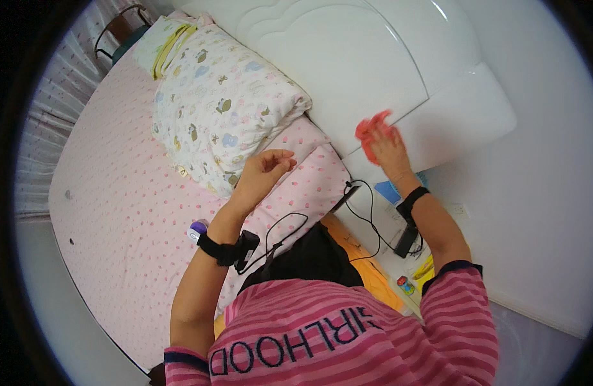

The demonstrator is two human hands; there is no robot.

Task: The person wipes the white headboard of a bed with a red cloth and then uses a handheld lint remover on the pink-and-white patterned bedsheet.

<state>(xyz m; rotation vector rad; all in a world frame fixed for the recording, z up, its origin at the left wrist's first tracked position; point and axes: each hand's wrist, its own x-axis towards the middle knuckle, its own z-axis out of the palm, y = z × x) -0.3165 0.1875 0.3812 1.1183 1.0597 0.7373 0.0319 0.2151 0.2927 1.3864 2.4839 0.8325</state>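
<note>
My right hand [388, 149] presses a red cloth [373, 128] against the white glossy headboard [344, 72] of a bed, near the seam at its lower part. The cloth is bunched under and around the fingers. My left hand [276, 164] hangs above the bed's pink strawberry-print sheet [147, 231], beside a folded white quilt [219, 101] with a cartoon print. Its fingers are loosely curled with nothing seen between them. Each wrist wears a black strap with a small black box and cable.
A bedside surface [380, 212] on the right bears a blue object [388, 192], cables, a small colourful bottle [405, 285] and a yellow item [424, 271]. A purple and white object [198, 228] lies on the sheet. A chair [123, 29] stands beyond the bed, near curtains.
</note>
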